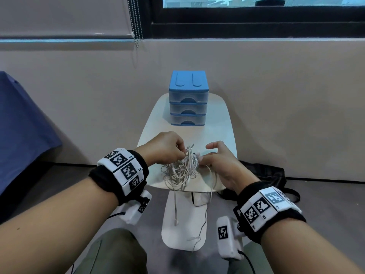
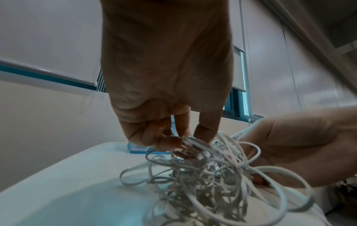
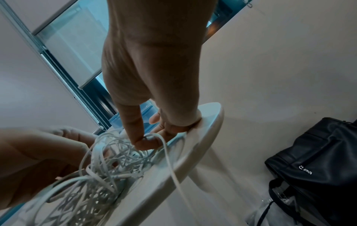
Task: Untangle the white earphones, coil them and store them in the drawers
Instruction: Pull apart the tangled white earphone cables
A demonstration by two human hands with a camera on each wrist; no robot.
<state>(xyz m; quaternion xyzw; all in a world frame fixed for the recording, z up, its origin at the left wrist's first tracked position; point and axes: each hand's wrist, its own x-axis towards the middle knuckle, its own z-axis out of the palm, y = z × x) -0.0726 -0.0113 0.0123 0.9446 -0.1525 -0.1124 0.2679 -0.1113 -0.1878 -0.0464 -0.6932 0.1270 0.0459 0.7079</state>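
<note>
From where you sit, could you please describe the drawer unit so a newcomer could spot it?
Find the small white table below the window. At its far end stands the drawer unit, behind the tangled white earphones. It alone is blue-topped, with three closed translucent drawers stacked.

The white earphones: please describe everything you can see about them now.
The white earphones form one tangled heap of thin, rubbery-looking cords on the near part of the white table. Several strands hang over its near edge, one ending in an earbud. The left hand pinches strands at the heap's top; the right hand pinches a cord at its right side.
</note>
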